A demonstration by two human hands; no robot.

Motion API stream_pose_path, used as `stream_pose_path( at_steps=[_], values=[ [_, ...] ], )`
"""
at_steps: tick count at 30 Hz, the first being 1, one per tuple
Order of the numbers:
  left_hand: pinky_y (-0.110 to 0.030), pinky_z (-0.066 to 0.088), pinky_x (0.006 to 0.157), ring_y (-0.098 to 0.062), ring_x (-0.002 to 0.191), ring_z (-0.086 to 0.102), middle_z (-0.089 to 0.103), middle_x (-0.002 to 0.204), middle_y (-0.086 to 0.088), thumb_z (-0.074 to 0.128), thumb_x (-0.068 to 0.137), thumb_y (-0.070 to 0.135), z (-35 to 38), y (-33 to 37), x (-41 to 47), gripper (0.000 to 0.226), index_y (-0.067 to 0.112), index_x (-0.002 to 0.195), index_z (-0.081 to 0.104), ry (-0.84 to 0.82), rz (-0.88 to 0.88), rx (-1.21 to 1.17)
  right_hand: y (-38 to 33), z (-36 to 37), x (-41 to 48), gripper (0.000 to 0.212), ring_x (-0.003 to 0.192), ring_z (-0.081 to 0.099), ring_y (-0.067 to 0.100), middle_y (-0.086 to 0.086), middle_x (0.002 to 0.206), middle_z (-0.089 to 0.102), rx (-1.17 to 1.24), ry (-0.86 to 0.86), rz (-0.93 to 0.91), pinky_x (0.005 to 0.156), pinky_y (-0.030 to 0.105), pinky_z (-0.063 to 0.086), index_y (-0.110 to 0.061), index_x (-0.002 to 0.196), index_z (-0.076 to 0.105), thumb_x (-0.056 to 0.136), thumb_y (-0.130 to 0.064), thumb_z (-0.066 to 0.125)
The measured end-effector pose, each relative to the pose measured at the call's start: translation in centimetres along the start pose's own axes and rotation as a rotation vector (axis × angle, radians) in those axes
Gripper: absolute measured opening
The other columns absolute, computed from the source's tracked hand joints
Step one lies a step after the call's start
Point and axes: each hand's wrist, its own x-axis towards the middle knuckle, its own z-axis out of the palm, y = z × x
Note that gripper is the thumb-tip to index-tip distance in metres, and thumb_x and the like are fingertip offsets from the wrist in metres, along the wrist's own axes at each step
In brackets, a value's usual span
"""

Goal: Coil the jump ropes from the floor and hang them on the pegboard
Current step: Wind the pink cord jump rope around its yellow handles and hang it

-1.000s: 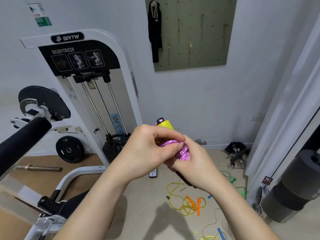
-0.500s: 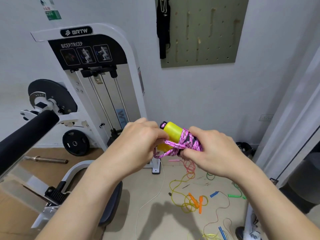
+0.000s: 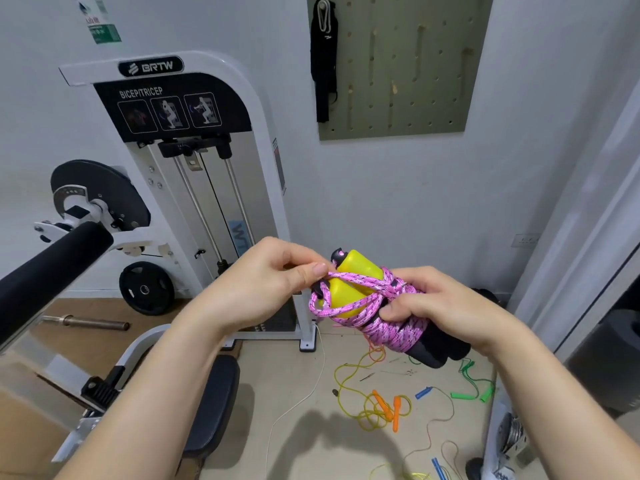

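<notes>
In front of my chest I hold a pink jump rope wound round its two yellow-and-black handles. My right hand grips the wound bundle from the right. My left hand pinches a strand of the pink cord at the handles' yellow ends. The olive pegboard hangs on the wall above, with a black strap on one peg. On the floor below lie a yellow rope with orange handles, a green-handled rope and a rope with blue handles.
A white bicep/tricep machine stands at the left with a black padded arm and seat. A weight plate and a bar lie by the wall. A white frame rises at the right.
The view has tilted up and shifted right. Both hands have turned the pink bundle so its yellow ends show, and my left hand now pinches a strand above them.
</notes>
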Motion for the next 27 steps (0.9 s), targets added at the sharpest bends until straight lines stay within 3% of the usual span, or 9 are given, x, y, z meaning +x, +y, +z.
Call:
stream_pose_path(
  at_steps=[2,6,11,14,16,19,23,25,27],
  values=[
    [-0.029,0.052,0.091,-0.013,0.095,0.069,0.076,0.092,0.002,0.062,0.09,0.014,-0.5,0.0,0.0,0.016,0.014,0.095,0.077,-0.088,-0.017,0.002,0.1,-0.1,-0.2,0.046,0.089,0.066,0.032,0.033,0.105,0.065,0.012,-0.05,0.026,0.091,0.056,0.048,0.001,0.108,0.066,0.068,-0.02,0.071],
    [-0.023,0.052,0.078,-0.012,0.083,0.066,0.07,0.084,0.003,0.074,0.071,0.017,-0.5,-0.1,-0.3,0.014,0.017,0.084,0.079,-0.119,-0.004,-0.082,-1.1,-0.7,-0.5,0.049,0.09,0.067,0.032,0.032,0.107,0.066,-0.048,-0.153,0.045,0.09,0.054,0.05,0.0,0.109,0.068,0.066,-0.021,0.072],
    [-0.041,0.046,0.078,-0.03,0.08,0.056,0.068,0.083,-0.02,0.085,0.061,0.022,1.4,-1.3,-0.6,0.019,0.013,0.077,0.08,0.021,-0.123,-0.461,-3.1,-1.2,-0.8,0.034,0.083,0.067,0.026,0.021,0.095,0.071,-0.227,-0.077,-0.014,0.085,0.051,0.052,-0.009,0.098,0.07,0.066,-0.02,0.073],
    [-0.039,0.034,0.073,-0.034,0.087,0.041,0.056,0.093,-0.024,0.091,0.056,0.034,2.0,-2.6,-0.2,0.043,0.005,0.084,0.075,-0.066,-0.243,-0.534,-3.4,-0.7,-1.0,0.035,0.084,0.069,0.034,0.017,0.088,0.071,-0.324,-0.053,-0.062,0.082,0.058,0.053,-0.01,0.093,0.069,0.062,-0.025,0.074],
    [-0.04,0.04,0.082,-0.032,0.089,0.051,0.061,0.099,-0.021,0.091,0.052,0.043,1.9,-3.2,0.0,0.065,0.002,0.098,0.071,-0.218,-0.237,-0.658,-3.7,-0.3,-1.1,0.033,0.083,0.068,0.035,0.019,0.089,0.07,-0.296,-0.062,-0.112,0.08,0.056,0.054,-0.008,0.095,0.068,0.065,-0.02,0.073],
    [-0.037,0.05,0.085,-0.022,0.079,0.067,0.07,0.091,-0.011,0.089,0.057,0.042,2.4,-3.3,0.2,0.06,0.006,0.102,0.072,-0.353,-0.139,-0.862,-4.0,-0.1,-0.9,0.035,0.08,0.066,0.03,0.024,0.094,0.068,-0.205,-0.081,-0.159,0.078,0.046,0.054,-0.002,0.102,0.067,0.068,-0.009,0.07],
    [-0.037,0.048,0.077,-0.027,0.074,0.062,0.06,0.091,-0.021,0.088,0.057,0.03,3.6,-3.4,0.5,0.065,-0.006,0.105,0.065,-0.299,-0.094,-0.996,-2.9,0.0,-0.6,0.037,0.084,0.065,0.024,0.025,0.099,0.068,-0.109,-0.12,-0.16,0.079,0.041,0.054,0.0,0.106,0.067,0.07,-0.004,0.069],
    [-0.033,0.055,0.073,-0.025,0.073,0.068,0.068,0.085,-0.019,0.087,0.058,0.026,3.8,-3.5,0.4,0.054,-0.004,0.099,0.069,-0.308,-0.08,-1.015,-2.3,0.2,-0.7,0.036,0.087,0.064,0.024,0.024,0.1,0.068,-0.032,-0.151,-0.155,0.08,0.038,0.053,0.001,0.107,0.066,0.071,0.0,0.069],
    [-0.028,0.057,0.068,-0.02,0.071,0.07,0.071,0.081,-0.013,0.076,0.072,0.014,3.8,-3.3,0.1,0.028,-0.002,0.094,0.071,-0.38,-0.019,-1.053,-1.8,0.4,-0.7,0.037,0.093,0.064,0.026,0.026,0.107,0.067,0.029,-0.186,-0.152,0.085,0.04,0.052,0.002,0.112,0.065,0.074,0.001,0.067]
  ],
)
